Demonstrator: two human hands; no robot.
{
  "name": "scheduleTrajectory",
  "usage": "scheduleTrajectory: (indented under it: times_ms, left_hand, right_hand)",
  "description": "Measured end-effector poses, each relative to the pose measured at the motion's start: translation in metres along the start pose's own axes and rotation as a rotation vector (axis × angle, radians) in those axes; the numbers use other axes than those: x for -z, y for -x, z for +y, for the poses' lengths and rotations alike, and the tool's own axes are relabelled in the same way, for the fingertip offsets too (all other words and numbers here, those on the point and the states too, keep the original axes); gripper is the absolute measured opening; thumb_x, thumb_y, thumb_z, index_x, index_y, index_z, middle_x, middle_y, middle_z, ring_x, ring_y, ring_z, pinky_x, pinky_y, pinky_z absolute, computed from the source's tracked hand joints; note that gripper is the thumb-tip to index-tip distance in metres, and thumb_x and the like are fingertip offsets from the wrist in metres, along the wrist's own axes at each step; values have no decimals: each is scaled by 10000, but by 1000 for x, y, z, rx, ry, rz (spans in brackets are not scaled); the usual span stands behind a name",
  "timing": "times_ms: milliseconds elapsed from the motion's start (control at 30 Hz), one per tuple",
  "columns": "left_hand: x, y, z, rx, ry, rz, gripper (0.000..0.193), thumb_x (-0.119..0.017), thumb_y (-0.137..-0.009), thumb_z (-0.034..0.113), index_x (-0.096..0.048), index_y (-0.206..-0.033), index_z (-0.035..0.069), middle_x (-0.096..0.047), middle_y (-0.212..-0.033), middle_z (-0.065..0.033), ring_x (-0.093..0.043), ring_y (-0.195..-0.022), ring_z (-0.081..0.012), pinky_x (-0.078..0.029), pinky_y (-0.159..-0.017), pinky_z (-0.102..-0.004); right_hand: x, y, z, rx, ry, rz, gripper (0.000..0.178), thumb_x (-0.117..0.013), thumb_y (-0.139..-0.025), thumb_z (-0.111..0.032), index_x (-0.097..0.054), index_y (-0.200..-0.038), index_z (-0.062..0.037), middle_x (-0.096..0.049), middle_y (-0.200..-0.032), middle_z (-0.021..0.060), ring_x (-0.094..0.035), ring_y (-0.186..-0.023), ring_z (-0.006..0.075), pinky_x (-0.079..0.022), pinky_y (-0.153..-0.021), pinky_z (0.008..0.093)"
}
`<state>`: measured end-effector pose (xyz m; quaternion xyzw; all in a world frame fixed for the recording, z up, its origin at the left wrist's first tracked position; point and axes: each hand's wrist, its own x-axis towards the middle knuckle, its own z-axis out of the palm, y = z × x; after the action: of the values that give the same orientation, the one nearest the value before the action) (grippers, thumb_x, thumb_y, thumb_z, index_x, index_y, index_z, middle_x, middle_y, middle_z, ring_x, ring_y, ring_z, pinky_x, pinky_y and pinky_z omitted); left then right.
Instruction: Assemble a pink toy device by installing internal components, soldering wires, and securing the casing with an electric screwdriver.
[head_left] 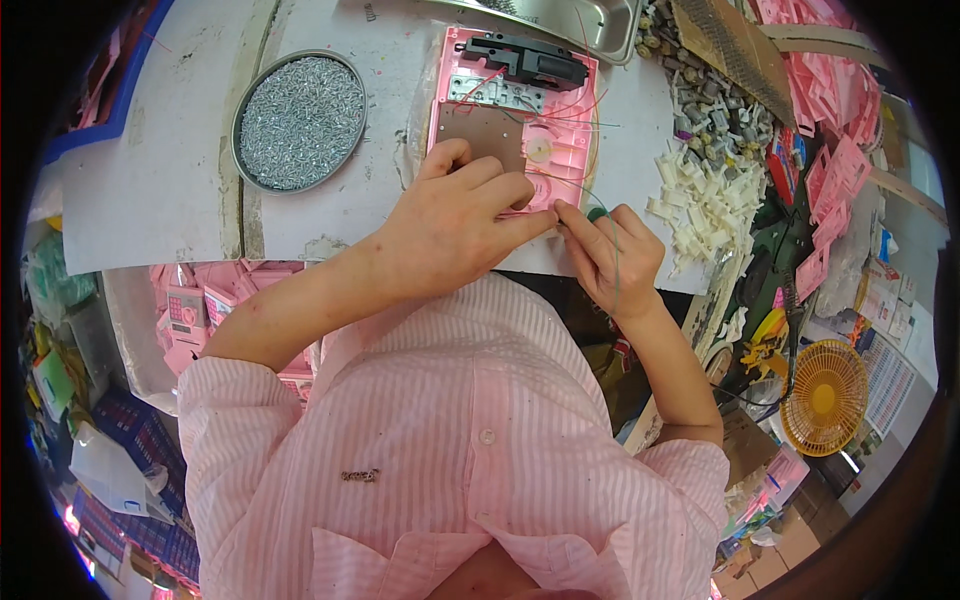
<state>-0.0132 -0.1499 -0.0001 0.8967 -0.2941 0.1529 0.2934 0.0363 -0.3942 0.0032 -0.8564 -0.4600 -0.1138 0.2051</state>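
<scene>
A pink plastic casing [440, 120] lies near the table's front edge, a brown panel [480, 135] in it. Across its far end sits a black mechanism [525, 62], with a silvery metal plate [490, 93] beside it and thin red, green and yellowish wires around. My left hand [465, 215] reaches over the near left part, fingers curled, its index fingertip meeting my right hand's. What it grips is too small to make out. My right hand [615, 260] pinches at the casing's near right corner, apparently on a thin wire; a green wire [616, 240] trails over its fingers.
A round metal dish [240, 150] of small screws stands to the left. White plastic parts [705, 205] and small motors [715, 110] are heaped right, below pink parts [840, 190]. A metal tray [610, 30] is at the back. A yellow fan [823, 398] stands lower right.
</scene>
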Motion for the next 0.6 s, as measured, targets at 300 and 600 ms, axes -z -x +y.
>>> scheduleTrajectory:
  times_ms: [300, 600]
  left_hand:
    - [6, 1, 4, -37, -104, -126, 506, -699, -777, 164, -675, -1282, 174, -602, -1005, -1, -553, -903, -188, -365, -918, -424]
    - [4, -2, 8, -69, -186, -127, 442, -677, -787, 171, -692, -1228, 148, -605, -1013, -2, -550, -921, -190, -364, -919, -423]
  right_hand:
    - [20, -4, 2, -100, -252, -1, 402, -799, -753, -77, -737, -1150, -74, -547, -646, 2, -505, -580, 185, -404, -491, 319]
    - [16, -4, -12, -134, -189, -102, 301, -800, -762, -79, -752, -1059, -58, -560, -638, 24, -513, -567, 184, -414, -492, 308]
